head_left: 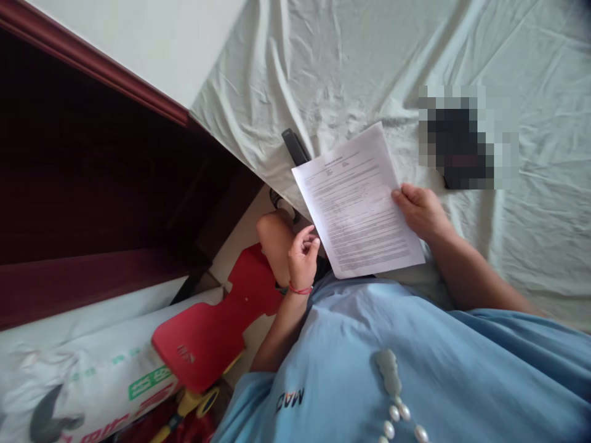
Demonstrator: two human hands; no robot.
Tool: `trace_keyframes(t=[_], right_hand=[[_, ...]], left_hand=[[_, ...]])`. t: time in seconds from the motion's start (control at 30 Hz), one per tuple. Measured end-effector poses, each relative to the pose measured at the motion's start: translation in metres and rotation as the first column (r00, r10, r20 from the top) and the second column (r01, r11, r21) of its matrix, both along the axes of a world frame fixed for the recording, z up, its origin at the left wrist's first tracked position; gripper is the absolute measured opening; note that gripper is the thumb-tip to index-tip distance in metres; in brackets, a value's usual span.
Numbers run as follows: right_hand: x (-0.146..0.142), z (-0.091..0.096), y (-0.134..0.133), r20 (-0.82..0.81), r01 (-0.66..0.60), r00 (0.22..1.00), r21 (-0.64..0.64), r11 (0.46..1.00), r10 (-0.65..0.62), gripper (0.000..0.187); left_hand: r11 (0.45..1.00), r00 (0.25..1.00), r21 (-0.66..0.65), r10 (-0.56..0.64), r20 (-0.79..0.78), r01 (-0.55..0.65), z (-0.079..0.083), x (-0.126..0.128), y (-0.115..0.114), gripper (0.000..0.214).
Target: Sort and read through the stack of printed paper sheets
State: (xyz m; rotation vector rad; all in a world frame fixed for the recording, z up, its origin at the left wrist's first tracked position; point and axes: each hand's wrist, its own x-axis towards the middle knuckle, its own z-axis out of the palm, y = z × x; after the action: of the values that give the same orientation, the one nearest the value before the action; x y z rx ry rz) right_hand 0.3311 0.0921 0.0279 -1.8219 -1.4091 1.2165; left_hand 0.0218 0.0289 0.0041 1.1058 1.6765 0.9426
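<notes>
A printed sheet of paper (pixel 357 203) is held over the edge of a bed covered with a wrinkled pale sheet (pixel 351 67). My right hand (pixel 419 209) grips the paper's right edge, thumb on top. My left hand (pixel 302 255), a red string round its wrist, curls its fingers at the paper's lower left edge, touching or just beside it. A black stapler-like object (pixel 294 146) lies on the bed just behind the paper's top left corner.
A dark object, blurred out (pixel 462 147), lies on the bed to the right. Dark red wooden furniture (pixel 92 184) stands at left. A red toy ride-on (pixel 217 326) and a printed white sack (pixel 92 375) sit on the floor below.
</notes>
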Motion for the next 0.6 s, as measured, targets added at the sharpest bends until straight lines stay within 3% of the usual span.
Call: trace_keyframes(t=[0.1, 0.2, 0.47, 0.6], right_hand=[[-0.001, 0.001, 0.001, 0.079, -0.012, 0.997, 0.025, 1.000, 0.010, 0.047], [-0.002, 0.000, 0.002, 0.116, -0.021, 0.993, 0.029, 0.999, 0.018, 0.044], [-0.003, 0.000, 0.003, 0.162, -0.050, 0.986, 0.046, 0.998, 0.042, 0.045], [-0.004, -0.001, 0.004, 0.186, -0.064, 0.981, 0.061, 0.996, 0.052, 0.042]], left_hand=[[0.990, 0.986, 0.119, -0.055, -0.155, 0.074, 0.007, 0.002, -0.001, 0.034], [0.981, 0.969, 0.147, -0.095, -0.227, 0.131, 0.012, 0.003, 0.000, 0.031], [0.995, 0.982, 0.040, -0.081, -0.172, 0.089, 0.009, 0.007, 0.001, 0.028], [0.991, 0.972, 0.013, -0.126, -0.196, 0.131, 0.020, 0.012, 0.002, 0.028]])
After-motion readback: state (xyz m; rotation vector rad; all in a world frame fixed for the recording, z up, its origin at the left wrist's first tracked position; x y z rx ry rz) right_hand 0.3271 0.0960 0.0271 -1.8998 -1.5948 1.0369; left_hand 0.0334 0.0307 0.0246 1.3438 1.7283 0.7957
